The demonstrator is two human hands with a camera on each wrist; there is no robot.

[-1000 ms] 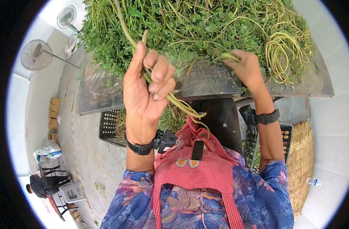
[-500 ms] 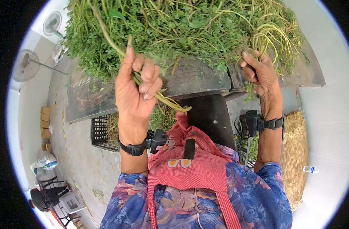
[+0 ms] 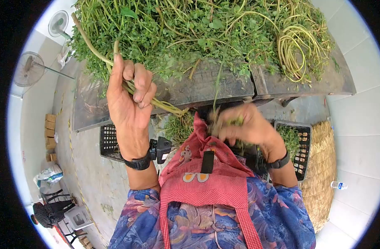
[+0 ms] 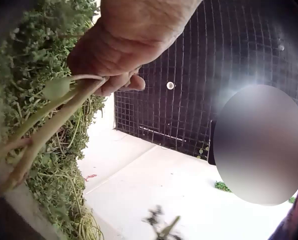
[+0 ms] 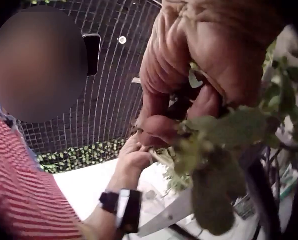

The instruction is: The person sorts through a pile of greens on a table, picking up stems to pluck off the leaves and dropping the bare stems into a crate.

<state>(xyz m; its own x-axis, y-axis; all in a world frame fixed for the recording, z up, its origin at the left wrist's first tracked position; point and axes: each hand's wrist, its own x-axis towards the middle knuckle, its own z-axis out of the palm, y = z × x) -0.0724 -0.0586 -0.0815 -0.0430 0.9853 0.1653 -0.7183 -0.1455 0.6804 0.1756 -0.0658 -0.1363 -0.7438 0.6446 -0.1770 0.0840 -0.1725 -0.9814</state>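
My left hand (image 3: 129, 93) is raised at the table's front edge and grips a small bunch of thick green stems (image 3: 167, 107), whose ends stick out past the fingers on both sides. In the left wrist view the stems (image 4: 49, 127) run from beneath the fist to the lower left. Low over the lap, beside the red checked apron (image 3: 198, 162), my right hand (image 3: 252, 128) is blurred, with its fingers curled round leafy greens. The right wrist view shows broad leaves (image 5: 216, 185) hanging from those fingers. A thin green strand (image 3: 217, 89) stands above the right hand.
A large heap of leafy stems (image 3: 190, 37) covers the back of the dark table (image 3: 215, 85). A coil of pale stems (image 3: 295, 54) lies at its right. Black crates (image 3: 302, 157) with greens stand below on both sides. Fans and a person (image 3: 53, 213) are at the left.
My right hand went from the heap's front edge to the coiled stems, then swung down and left to the lap. My left hand has shifted left, still gripping its stems.
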